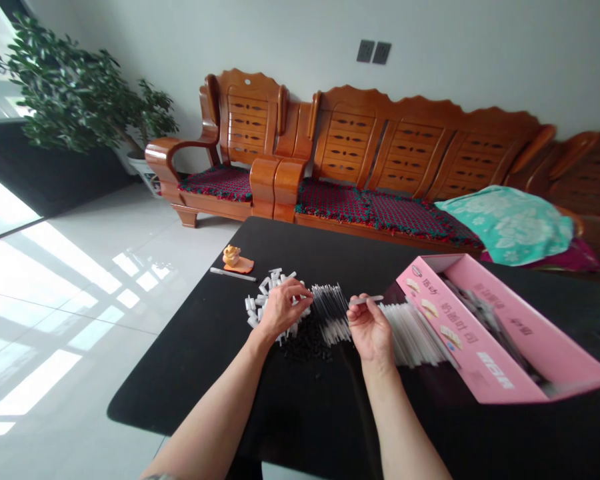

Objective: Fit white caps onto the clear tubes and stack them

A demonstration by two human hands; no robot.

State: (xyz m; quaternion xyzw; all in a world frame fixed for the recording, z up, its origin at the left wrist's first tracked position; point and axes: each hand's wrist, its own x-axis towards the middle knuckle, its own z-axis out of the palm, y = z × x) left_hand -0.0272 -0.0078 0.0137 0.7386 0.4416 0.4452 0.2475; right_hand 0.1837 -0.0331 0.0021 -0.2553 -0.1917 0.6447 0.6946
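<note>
My left hand point(284, 308) is over a pile of white pen caps point(254, 311), beside the ink refills. Its thumb and fingertips are pinched together; whatever is between them is too small to make out. My right hand point(371, 337) is palm up, closed on a slim whitish pen barrel point(366, 301) that lies across its fingertips. Between the hands, a row of dark-tipped pen refills point(330, 303) lies on the black table point(200, 373). Small black plugs point(307, 343) are heaped below the left hand. To the right of my right hand lie many translucent white pen barrels point(414, 337).
A pink cardboard box point(445, 327) with dark contents stands on the table's right side. At the far left of the table are a capped white pen point(233, 274) and a small orange figurine point(232, 255). Behind is a wooden sofa point(350, 133) with a turquoise cloth point(515, 223).
</note>
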